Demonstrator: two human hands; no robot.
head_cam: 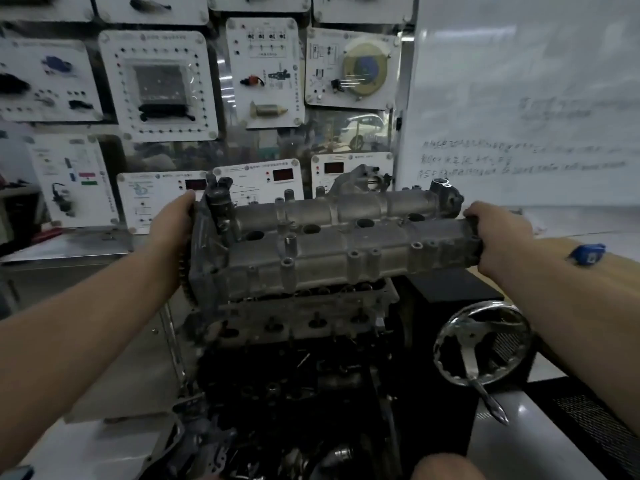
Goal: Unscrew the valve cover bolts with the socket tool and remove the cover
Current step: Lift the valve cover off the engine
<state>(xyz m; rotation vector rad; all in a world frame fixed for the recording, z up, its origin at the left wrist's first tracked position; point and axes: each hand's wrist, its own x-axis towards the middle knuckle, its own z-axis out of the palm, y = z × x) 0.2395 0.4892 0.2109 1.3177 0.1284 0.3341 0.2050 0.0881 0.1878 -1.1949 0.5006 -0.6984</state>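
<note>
**Two hands hold the big metal cover above the engine**

The valve cover (332, 244) is a long grey metal piece with round holes along its top. It is up in the air, in the middle of the view. It is tilted a little, with its left end lower and closer. There is a dark gap between the cover and the engine (301, 327) under it, so the cover is off.

The left hand (171, 220) grips the left end of the cover. Its fingers curl around the far side of that end, so most of them are hidden. A toothed gear (185, 271) shows at that end, just below the hand.

The right hand (498, 233) grips the right end of the cover. Its fingers are bent over the top edge and its thumb is tucked under. A blue band (587, 254) sits on the right arm, close to the wrist.

The engine top is open, with dark parts and small round holes showing. Lower down, the engine is black and hard to see.

A shiny metal hand wheel (483, 344) with a handle stands to the right of the engine, under the right arm.

Behind, a wall of white boards (159, 84) holds little car parts. A whiteboard (519, 116) with faint writing is on the right. The writing is too blurry to read.
</note>
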